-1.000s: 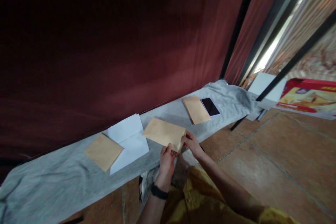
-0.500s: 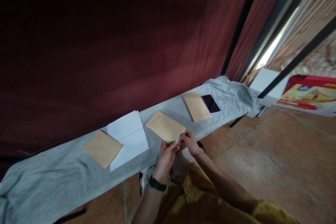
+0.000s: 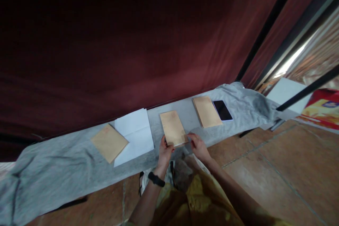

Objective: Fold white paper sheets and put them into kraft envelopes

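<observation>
The left hand [image 3: 164, 152] is nearly closed, its thumb over the near left corner of a brown envelope [image 3: 172, 127] and its fingers along the side. The right hand [image 3: 199, 147] has its fingers curled at the near right corner, touching it; whether they grip firmly cannot be told. The envelope lies between the hands, its long sides running away from the person, over the middle of a narrow tabletop [image 3: 66, 180]; whether it rests there or is lifted slightly is unclear. The step in hand looks like handling the envelope's near end, and the next move seems to call for a light, even hold so that the paper does not crease. Just left lies white paper [image 3: 136, 136] with a fold line across it, its left part covered by a second envelope [image 3: 108, 143]. To the right are a small stack of envelopes [image 3: 208, 111] and, close beside it, a dark-screened phone [image 3: 222, 110]. A rumpled grey cloth [image 3: 246, 104] covers the tabletop. Behind hangs a dark red curtain [image 3: 159, 42]; below is brown tiled floor [image 3: 265, 180], and at far right a red and yellow box [image 3: 324, 111].
</observation>
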Available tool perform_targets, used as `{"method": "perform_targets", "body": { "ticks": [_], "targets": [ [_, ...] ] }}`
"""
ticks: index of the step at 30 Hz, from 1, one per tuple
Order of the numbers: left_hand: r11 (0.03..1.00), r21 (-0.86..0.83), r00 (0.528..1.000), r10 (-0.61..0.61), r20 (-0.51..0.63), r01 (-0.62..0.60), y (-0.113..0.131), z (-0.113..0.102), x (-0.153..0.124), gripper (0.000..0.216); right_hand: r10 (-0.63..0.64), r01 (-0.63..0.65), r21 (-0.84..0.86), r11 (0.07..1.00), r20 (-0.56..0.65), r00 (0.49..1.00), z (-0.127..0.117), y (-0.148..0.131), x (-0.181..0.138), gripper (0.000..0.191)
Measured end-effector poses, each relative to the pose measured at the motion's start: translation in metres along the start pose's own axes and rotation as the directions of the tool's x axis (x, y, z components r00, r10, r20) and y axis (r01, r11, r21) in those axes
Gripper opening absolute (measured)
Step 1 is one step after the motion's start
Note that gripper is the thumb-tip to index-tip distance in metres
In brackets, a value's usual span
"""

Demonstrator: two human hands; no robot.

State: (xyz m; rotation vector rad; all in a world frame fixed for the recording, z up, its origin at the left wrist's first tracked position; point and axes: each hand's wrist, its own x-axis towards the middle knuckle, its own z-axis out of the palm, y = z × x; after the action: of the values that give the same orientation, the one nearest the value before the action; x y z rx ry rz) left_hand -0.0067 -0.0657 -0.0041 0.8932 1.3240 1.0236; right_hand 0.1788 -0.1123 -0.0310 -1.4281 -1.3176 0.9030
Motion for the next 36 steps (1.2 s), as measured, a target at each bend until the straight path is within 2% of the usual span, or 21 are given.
{"method": "perform_targets", "body": {
  "ticks": [1, 3, 5, 7, 10, 12, 14, 20, 23, 28, 32, 36],
  "targets": [
    [0.999, 0.033, 1.000, 0.003, -0.017, -0.003, -0.003, -0.002, 0.000, 0.066, -0.093, 0.100, -0.112, 0.989, 0.067, 0.993, -0.001, 0.000, -0.001, 0.044],
    [0.987, 0.157, 0.998, 0.050, -0.049, -0.042, -0.008, -0.006, -0.002, 0.067, -0.224, 0.286, -0.293, 0.912, 0.230, 0.947, -0.002, -0.002, -0.004, 0.053],
    [0.913, 0.378, 0.979, 0.192, -0.072, -0.152, -0.009, -0.009, -0.007, 0.062, -0.262, 0.379, -0.382, 0.843, 0.324, 0.909, -0.001, -0.002, -0.005, 0.055],
    [0.733, 0.629, 0.925, 0.375, -0.057, -0.258, -0.008, -0.009, -0.012, 0.055, -0.278, 0.421, -0.433, 0.797, 0.356, 0.892, -0.001, 0.000, -0.005, 0.056],
    [0.424, 0.813, 0.836, 0.532, 0.133, -0.399, -0.005, 0.003, -0.008, 0.051, -0.300, 0.448, -0.477, 0.756, 0.355, 0.885, 0.000, 0.004, -0.005, 0.057],
    [0.290, 0.802, 0.785, 0.531, 0.320, -0.523, -0.004, 0.015, 0.008, 0.052, -0.315, 0.459, -0.498, 0.736, 0.348, 0.883, 0.000, 0.007, -0.005, 0.058],
    [0.204, 0.771, 0.746, 0.484, 0.457, -0.604, -0.003, 0.026, 0.031, 0.051, -0.332, 0.473, -0.509, 0.719, 0.348, 0.877, 0.000, 0.010, -0.006, 0.058],
    [-0.021, 0.747, 0.690, 0.367, 0.624, -0.665, 0.005, 0.035, 0.097, 0.055, -0.411, 0.535, -0.521, 0.665, 0.343, 0.845, 0.001, 0.016, -0.005, 0.059],
    [-0.060, 0.764, 0.699, 0.362, 0.616, -0.642, 0.007, 0.037, 0.113, 0.057, -0.416, 0.543, -0.536, 0.646, 0.348, 0.840, 0.001, 0.019, -0.004, 0.060],
    [-0.053, 0.783, 0.710, 0.387, 0.588, -0.620, 0.003, 0.037, 0.120, 0.057, -0.405, 0.548, -0.542, 0.637, 0.369, 0.836, 0.001, 0.019, -0.004, 0.060],
    [-0.051, 0.763, 0.695, 0.379, 0.611, -0.644, -0.002, 0.028, 0.111, 0.057, -0.415, 0.559, -0.545, 0.625, 0.374, 0.829, -0.001, 0.020, -0.004, 0.054],
    [-0.014, 0.729, 0.682, 0.342, 0.647, -0.684, -0.007, 0.012, 0.090, 0.055, -0.425, 0.560, -0.544, 0.625, 0.365, 0.829, 0.000, 0.022, -0.002, 0.046]
  ]
}}
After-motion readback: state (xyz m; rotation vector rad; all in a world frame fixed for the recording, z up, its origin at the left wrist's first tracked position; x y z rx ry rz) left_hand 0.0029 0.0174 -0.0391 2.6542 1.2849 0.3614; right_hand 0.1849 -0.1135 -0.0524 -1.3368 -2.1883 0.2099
